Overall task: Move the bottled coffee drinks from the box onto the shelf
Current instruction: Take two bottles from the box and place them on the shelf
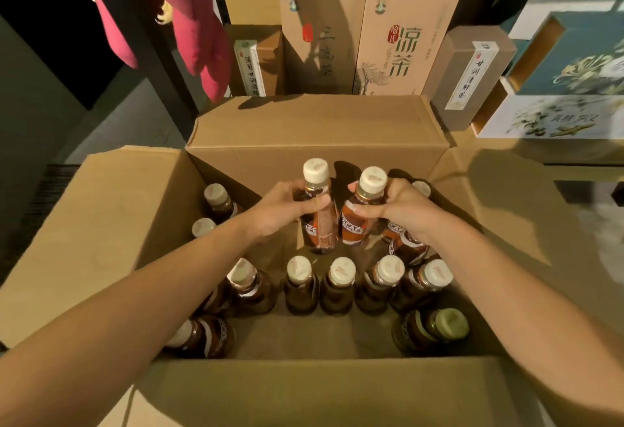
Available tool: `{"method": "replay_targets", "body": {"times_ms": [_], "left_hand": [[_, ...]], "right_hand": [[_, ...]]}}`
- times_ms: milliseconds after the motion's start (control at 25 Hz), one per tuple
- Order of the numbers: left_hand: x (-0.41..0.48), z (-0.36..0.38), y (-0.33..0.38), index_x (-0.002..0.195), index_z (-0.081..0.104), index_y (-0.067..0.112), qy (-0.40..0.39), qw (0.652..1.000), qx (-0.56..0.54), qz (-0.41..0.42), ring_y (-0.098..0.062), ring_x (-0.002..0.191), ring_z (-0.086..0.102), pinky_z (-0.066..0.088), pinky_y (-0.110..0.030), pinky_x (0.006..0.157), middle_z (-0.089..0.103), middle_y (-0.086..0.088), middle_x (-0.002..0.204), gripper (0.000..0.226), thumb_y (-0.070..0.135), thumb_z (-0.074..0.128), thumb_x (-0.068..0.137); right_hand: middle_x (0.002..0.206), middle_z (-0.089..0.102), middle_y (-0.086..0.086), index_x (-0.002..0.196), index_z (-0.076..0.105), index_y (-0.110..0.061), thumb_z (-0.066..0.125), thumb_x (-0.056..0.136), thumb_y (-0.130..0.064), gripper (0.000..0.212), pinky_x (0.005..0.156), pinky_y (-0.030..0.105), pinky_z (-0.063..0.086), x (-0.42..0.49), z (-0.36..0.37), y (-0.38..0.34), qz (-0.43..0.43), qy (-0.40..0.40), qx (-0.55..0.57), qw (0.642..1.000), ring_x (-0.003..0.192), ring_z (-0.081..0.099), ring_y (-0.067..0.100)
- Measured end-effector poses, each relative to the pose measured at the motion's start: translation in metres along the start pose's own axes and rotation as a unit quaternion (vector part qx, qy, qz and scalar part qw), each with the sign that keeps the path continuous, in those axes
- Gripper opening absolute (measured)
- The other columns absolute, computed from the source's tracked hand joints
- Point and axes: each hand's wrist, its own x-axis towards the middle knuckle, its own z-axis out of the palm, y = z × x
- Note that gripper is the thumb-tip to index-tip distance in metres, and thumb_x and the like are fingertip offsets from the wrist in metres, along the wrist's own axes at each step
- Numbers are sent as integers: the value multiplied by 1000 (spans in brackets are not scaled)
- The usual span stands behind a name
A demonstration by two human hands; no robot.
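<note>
An open cardboard box sits below me, holding several brown coffee bottles with white caps. My left hand is wrapped around the neck of one bottle, which is raised above the others. My right hand grips a second raised bottle just to its right. A row of upright bottles stands nearer to me, and more stand along the box's left side. A bottle with a greenish cap lies tilted in the near right corner. The shelf surface runs behind and right of the box.
Tall cardboard tea cartons stand on the shelf behind the box. A grey hexagonal carton and blue-and-white gift boxes fill the right. A pink cloth hangs at upper left by a dark shelf post. The box flaps stand open all round.
</note>
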Motion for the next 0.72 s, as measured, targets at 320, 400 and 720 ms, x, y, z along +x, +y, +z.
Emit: {"method": "replay_targets", "body": {"times_ms": [320,400,720], "left_hand": [[-90,-5,86,117,58,24,218,963,-64,148,-18,114,58,42,-39,100,64,0,117,40,45,60,84],[-124,-2,104,110,59,31,281,943,-60,168,-15,110,60,46,-37,95,66,2,113,24,39,56,88],[-283,-16,118,110,53,30,488,856,-34,166,-9,103,59,45,-31,86,63,7,108,16,30,48,94]], "right_hand": [[91,59,-23,107,60,-26,72,78,-13,34,73,13,38,-79,4,-108,-222,-14,69,973,86,54,-8],[92,58,-23,118,59,-21,71,79,-15,42,72,14,38,-101,13,-135,-273,-25,70,959,85,53,-7],[92,62,-15,101,61,-25,67,84,-23,18,92,29,43,-175,119,-217,-388,-144,32,910,96,57,5]]}}
